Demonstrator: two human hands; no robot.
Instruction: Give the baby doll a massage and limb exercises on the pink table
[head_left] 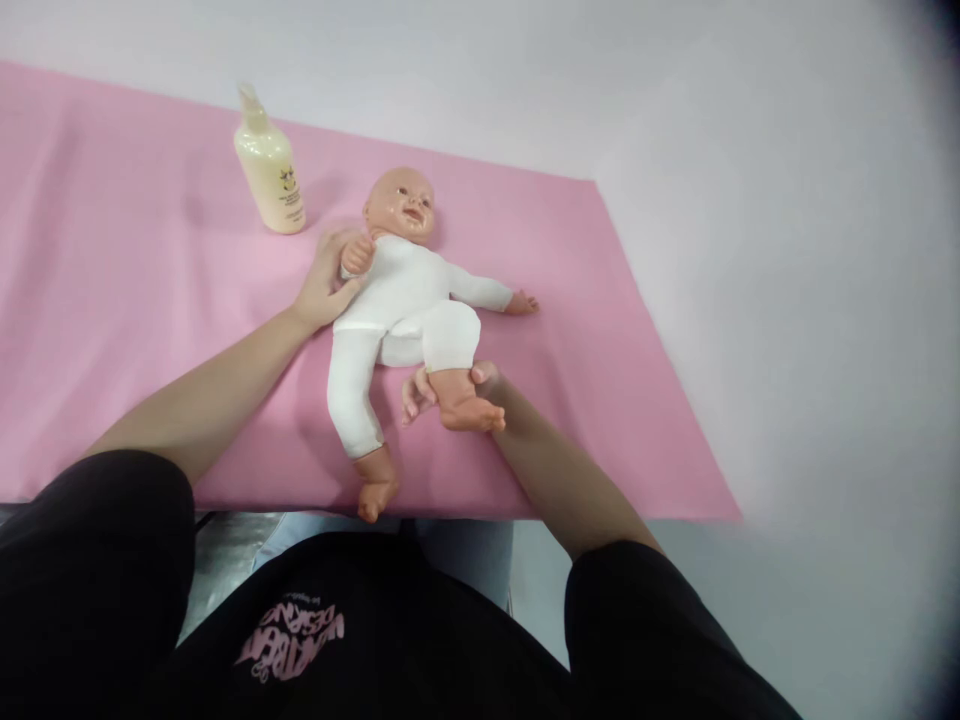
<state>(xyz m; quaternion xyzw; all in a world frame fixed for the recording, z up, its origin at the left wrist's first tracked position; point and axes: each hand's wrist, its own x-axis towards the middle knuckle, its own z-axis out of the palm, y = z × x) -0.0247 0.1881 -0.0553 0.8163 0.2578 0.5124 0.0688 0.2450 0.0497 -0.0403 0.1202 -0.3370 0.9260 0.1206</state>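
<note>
A baby doll point(405, 290) in a white bodysuit lies on its back on a pink cloth point(120, 300), head pointing away from me. My left hand point(324, 285) cups the doll's near side at the shoulder, beside its raised arm. My right hand point(442, 388) is under the doll's bent leg, gripping the lower leg just above the bare foot point(469, 408), which is lifted off the cloth. The doll's other leg lies straight toward me, its foot close to the cloth's front edge.
A cream lotion bottle point(268, 170) with a pump top stands on the cloth to the left of the doll's head. The pink cloth covers a white table point(787, 250), whose bare top runs to the right and behind. My dark sleeves and shirt fill the bottom.
</note>
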